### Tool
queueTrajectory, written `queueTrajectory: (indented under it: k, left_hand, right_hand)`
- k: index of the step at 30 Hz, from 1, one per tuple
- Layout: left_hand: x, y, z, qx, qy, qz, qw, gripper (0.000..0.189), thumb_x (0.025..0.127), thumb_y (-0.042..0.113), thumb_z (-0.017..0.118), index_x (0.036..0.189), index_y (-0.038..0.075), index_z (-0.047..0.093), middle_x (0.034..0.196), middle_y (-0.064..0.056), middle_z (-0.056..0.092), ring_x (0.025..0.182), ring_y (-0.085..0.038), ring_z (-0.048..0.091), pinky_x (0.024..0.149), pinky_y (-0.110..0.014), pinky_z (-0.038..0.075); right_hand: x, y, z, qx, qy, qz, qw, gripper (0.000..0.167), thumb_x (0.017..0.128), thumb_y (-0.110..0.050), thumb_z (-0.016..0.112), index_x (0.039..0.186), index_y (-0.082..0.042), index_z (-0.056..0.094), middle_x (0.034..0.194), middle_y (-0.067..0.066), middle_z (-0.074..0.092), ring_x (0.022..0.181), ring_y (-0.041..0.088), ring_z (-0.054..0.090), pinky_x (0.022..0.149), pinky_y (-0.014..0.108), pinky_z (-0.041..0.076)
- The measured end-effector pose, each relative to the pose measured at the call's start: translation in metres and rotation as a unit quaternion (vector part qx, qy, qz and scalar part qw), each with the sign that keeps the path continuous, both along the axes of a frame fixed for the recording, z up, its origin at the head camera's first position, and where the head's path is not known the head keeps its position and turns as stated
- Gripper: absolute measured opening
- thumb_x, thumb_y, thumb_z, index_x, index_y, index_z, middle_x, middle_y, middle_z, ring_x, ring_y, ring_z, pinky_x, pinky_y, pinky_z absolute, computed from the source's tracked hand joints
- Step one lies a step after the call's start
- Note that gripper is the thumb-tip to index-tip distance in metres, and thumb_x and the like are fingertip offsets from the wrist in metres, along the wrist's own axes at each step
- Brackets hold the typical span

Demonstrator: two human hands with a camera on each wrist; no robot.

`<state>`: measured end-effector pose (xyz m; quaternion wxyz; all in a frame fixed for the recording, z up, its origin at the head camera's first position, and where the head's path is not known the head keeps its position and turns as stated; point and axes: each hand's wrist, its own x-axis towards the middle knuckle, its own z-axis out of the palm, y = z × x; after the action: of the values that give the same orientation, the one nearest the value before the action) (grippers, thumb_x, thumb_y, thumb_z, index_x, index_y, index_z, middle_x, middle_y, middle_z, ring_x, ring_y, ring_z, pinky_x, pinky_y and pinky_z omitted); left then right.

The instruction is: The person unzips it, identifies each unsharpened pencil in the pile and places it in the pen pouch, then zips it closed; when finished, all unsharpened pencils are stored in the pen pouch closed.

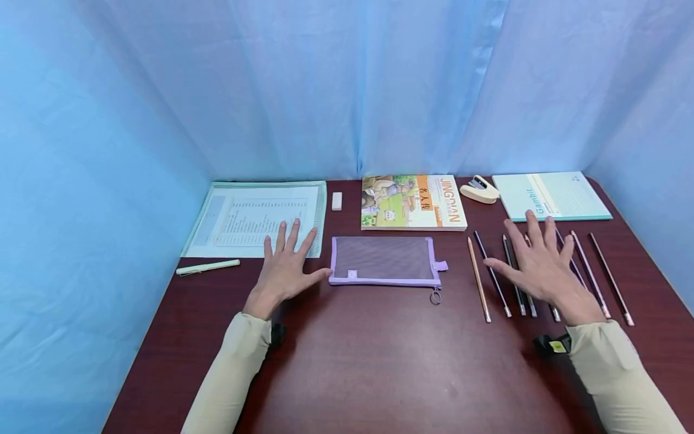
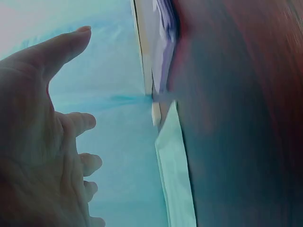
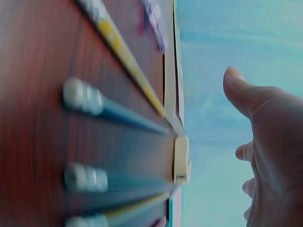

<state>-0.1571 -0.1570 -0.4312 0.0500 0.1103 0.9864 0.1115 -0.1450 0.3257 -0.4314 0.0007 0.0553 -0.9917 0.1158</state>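
Both hands are spread with nothing in them. My left hand (image 1: 287, 269) hovers between the mint document pouch (image 1: 323, 211) and the purple mesh pencil case (image 1: 385, 281), its thumb tip at the case's left edge in the head view. Over the row of pencils (image 1: 478, 280) on the right is my right hand (image 1: 544, 265), fingers pointing toward the notebook (image 1: 575, 196); it hides parts of several pencils. In the right wrist view the pencils' eraser ends (image 3: 83, 94) show below that palm. The pencil case lies flat, its zipper side toward me with a ring pull.
Along the back lie a white eraser (image 1: 337, 201), an illustrated book (image 1: 414, 203) and a cream stapler (image 1: 479, 190). A pale green pen (image 1: 208, 267) rests in front of the pouch. Blue curtains (image 1: 358, 90) enclose the dark wood table (image 1: 401, 361) at the back and sides.
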Motion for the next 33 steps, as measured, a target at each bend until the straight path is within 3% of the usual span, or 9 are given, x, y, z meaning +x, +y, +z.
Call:
queueTrajectory:
  k: [10,23,27,33]
  left_hand:
    - [0.001,0.032,-0.006,0.005,-0.010,-0.038,0.9992,0.096,0.086,0.072,0.055,0.161,0.026,0.017,0.171,-0.010,0.002,0.159,-0.037,-0.007,0.127,-0.072,0.005]
    - [0.007,0.062,-0.020,-0.007,-0.029,-0.085,0.9959,0.093,0.087,0.074,0.053,0.160,0.029,0.019,0.171,-0.008,0.004,0.159,-0.035,-0.001,0.129,-0.068,0.008]
    - [0.007,0.065,-0.022,-0.006,-0.063,-0.089,0.9940,0.094,0.086,0.075,0.054,0.161,0.031,0.017,0.171,-0.008,0.003,0.159,-0.036,-0.001,0.129,-0.068,0.008]
    - [0.009,0.063,-0.021,0.010,-0.157,-0.087,0.9837,0.094,0.085,0.072,0.058,0.160,0.031,0.019,0.171,-0.008,-0.003,0.159,-0.037,-0.005,0.128,-0.069,0.007]
  right_hand:
    - [0.001,-0.042,-0.007,0.005,-0.010,0.033,0.9994,0.093,0.091,-0.068,0.054,0.158,-0.010,0.023,0.165,0.028,0.008,0.149,0.060,0.004,0.112,0.087,0.003]
    - [0.005,-0.093,-0.026,0.005,-0.038,0.084,0.9958,0.088,0.091,-0.067,0.055,0.155,-0.012,0.032,0.161,0.026,0.025,0.150,0.055,0.011,0.112,0.086,0.010]
    - [0.008,-0.104,-0.030,-0.001,-0.047,0.092,0.9946,0.090,0.089,-0.070,0.055,0.155,-0.012,0.033,0.158,0.023,0.033,0.149,0.052,0.019,0.112,0.085,0.012]
    - [0.008,-0.115,-0.033,-0.011,-0.054,0.099,0.9935,0.090,0.089,-0.069,0.056,0.154,-0.011,0.035,0.156,0.024,0.038,0.146,0.045,0.029,0.112,0.084,0.015]
